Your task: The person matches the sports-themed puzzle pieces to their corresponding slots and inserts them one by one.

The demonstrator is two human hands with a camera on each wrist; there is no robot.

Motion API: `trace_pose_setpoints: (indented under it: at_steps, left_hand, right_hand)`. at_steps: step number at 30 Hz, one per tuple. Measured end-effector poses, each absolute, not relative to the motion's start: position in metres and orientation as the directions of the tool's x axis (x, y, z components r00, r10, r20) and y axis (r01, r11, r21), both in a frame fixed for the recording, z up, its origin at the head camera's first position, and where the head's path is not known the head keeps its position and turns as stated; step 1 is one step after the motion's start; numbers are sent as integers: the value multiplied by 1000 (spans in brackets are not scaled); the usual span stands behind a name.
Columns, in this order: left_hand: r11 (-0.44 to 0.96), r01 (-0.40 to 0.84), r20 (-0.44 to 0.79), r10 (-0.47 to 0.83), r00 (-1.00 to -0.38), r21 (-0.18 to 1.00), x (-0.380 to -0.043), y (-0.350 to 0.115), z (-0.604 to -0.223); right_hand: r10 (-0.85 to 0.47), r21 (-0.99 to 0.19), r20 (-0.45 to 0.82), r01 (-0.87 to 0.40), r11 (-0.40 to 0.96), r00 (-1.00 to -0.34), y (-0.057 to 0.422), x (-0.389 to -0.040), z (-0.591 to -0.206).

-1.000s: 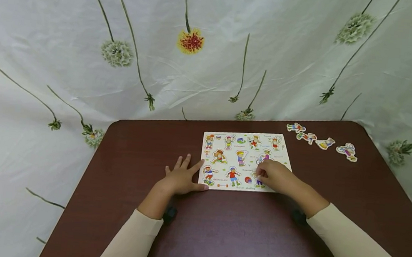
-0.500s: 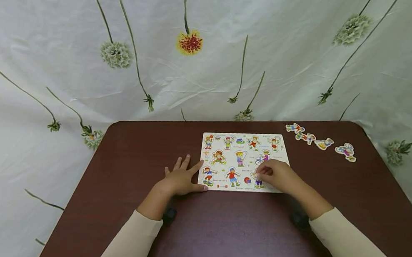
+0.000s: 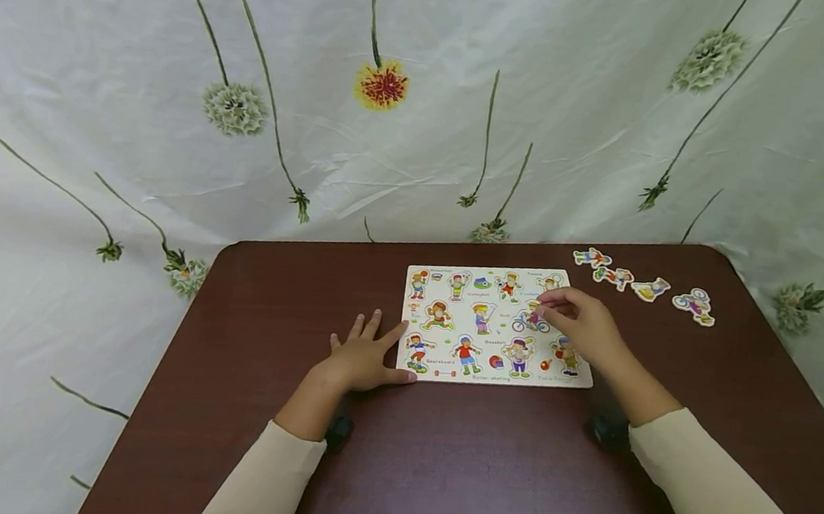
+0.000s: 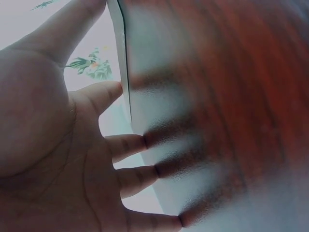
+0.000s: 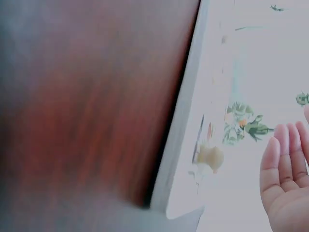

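A white wooden puzzle board (image 3: 463, 346) with cut-out sports figures lies on the table. My left hand (image 3: 359, 360) rests with fingers spread at the board's left edge; its thumb touches the near left corner. In the left wrist view, the fingertips (image 4: 176, 221) meet the glossy tabletop. My right hand (image 3: 589, 326) hovers over the board's right side and overlaps the bicycle figure (image 3: 531, 324); in the right wrist view its fingers (image 5: 271, 159) are nearly straight, holding nothing. The baseball batter figure (image 3: 518, 356) sits in the front row. A small pale knob (image 5: 210, 157) stands up from the board.
Several loose figure pieces lie beyond the board at the back right, among them a cyclist piece (image 3: 695, 306) and a yellow-bottomed piece (image 3: 651, 289). The dark brown table (image 3: 287, 294) ends at a flowered white cloth (image 3: 423, 149) behind it.
My right hand has come off the baseball batter figure and moved up and right, uncovering the batter and the figure at the near right corner. My left hand has stayed in place.
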State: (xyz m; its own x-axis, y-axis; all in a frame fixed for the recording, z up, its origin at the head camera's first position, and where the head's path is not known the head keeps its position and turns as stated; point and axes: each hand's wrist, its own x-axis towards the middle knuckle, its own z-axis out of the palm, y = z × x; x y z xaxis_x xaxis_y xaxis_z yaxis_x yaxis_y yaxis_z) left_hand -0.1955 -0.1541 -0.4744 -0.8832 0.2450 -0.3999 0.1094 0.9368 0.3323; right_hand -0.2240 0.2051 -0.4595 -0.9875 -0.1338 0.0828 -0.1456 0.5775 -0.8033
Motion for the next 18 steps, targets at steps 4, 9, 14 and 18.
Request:
trace_pose_setpoints:
  at_steps: [4, 9, 14, 18]
  left_hand:
    - [934, 117, -389, 252, -886, 338, -193, -154, -470]
    - [933, 118, -387, 253, -887, 341, -191, -152, -464]
    - [935, 121, -382, 251, -889, 333, -191, -151, -463]
    - [935, 122, -383, 252, -889, 332, -191, -151, -465]
  right_hand:
    - [-64, -823, 102, -121, 555, -993, 212, -232, -458]
    - [5, -837, 83, -67, 544, -997, 227, -248, -457]
    - [62, -819, 92, -40, 573, -994, 243, -267, -456]
    - [112, -792, 120, -27, 610, -987, 252, -279, -457]
